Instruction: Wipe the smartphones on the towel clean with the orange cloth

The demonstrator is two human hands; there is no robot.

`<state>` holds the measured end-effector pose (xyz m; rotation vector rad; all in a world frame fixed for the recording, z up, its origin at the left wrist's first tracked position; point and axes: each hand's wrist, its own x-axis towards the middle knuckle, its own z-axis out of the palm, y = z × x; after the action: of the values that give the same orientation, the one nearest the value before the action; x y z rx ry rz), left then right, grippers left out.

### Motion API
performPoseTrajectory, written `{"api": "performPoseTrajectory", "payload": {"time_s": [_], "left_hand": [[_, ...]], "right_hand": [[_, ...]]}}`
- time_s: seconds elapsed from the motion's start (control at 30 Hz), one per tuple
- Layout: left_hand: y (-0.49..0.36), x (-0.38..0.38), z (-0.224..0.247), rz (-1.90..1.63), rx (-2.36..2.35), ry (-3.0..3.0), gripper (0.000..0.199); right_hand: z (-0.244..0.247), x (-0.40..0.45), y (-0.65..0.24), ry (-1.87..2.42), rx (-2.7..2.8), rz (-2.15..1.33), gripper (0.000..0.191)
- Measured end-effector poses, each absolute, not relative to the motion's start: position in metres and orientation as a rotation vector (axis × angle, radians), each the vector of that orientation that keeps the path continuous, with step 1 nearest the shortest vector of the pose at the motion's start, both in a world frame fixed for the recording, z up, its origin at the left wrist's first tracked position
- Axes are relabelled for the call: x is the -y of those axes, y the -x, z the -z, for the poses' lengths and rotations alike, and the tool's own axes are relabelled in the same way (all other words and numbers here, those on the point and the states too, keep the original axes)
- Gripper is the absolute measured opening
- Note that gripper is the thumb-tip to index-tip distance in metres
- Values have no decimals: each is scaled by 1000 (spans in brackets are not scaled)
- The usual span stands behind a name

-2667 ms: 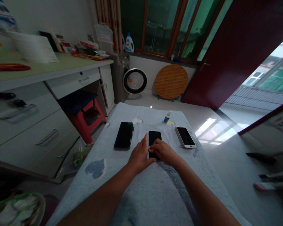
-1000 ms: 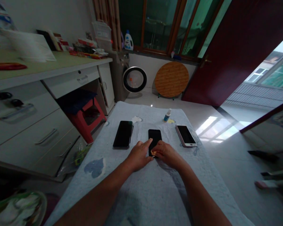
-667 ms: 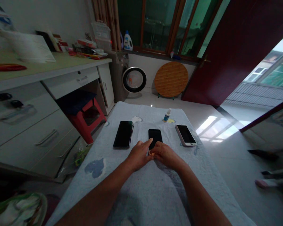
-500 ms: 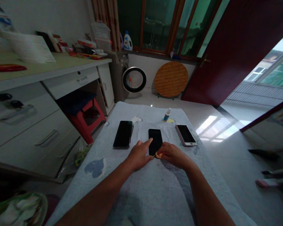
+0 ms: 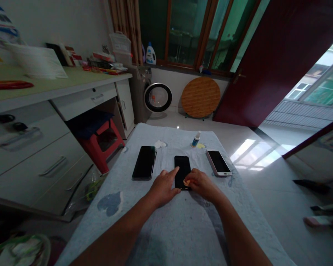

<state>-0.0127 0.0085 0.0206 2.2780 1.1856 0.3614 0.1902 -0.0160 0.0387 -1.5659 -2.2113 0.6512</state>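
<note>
A black smartphone (image 5: 182,165) lies face up on the cloth-covered table, upright in front of me. My left hand (image 5: 163,186) is at its left side, thumb and index finger stretched apart: the index fingertip touches the left part of the screen, the thumb the lower left corner. My right hand (image 5: 201,181) is closed, pinching a small orange cloth (image 5: 186,183) against the lower right of the screen. Most of that cloth is hidden by my fingers. To the left lies a larger black phone (image 5: 144,162); to the right, a white-framed phone (image 5: 218,162).
A small spray bottle (image 5: 195,139) stands near the table's far edge. The light blue tablecloth (image 5: 183,229) hangs over the sides. Left are a red stool (image 5: 107,147) and a drawer desk (image 5: 80,94). Behind, a washing machine's round door (image 5: 158,97) hangs ajar.
My right hand has moved the orange cloth slightly up from the phone's bottom edge onto the screen. My left hand stays on the phone. The whole view has shifted slightly downward.
</note>
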Motion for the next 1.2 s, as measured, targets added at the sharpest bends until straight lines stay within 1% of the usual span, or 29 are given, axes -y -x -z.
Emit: {"api": "performPoseTrajectory", "payload": {"time_s": [0.17, 0.37, 0.47, 0.6, 0.7, 0.83, 1.03, 1.2], "left_hand": [[13, -9, -20, -363, -1176, -2267, 78], [13, -9, -18, -386, -1166, -2270, 78], [13, -9, -17, -409, -1113, -2307, 71], [14, -9, -16, -417, -1139, -2340, 63], [14, -9, -15, -408, -1176, -2325, 66], [13, -10, -12, -430, -1176, -2327, 67], [11, -9, -11, -422, -1195, -2374, 68], [9, -10, -13, -395, -1219, -2392, 67]], "right_hand": [[-28, 10, -172, 1578, 2156, -542, 27], [-15, -6, -172, 1793, 1963, -279, 20], [-11, -9, -174, 1829, 1946, -197, 21], [-14, -5, -177, 1797, 2059, -148, 21], [-16, -2, -177, 1814, 2069, -195, 23], [-22, -1, -175, 1828, 2049, -350, 28], [-47, 12, -178, 1555, 2341, -592, 19], [-55, 15, -183, 1415, 2415, -715, 20]]}}
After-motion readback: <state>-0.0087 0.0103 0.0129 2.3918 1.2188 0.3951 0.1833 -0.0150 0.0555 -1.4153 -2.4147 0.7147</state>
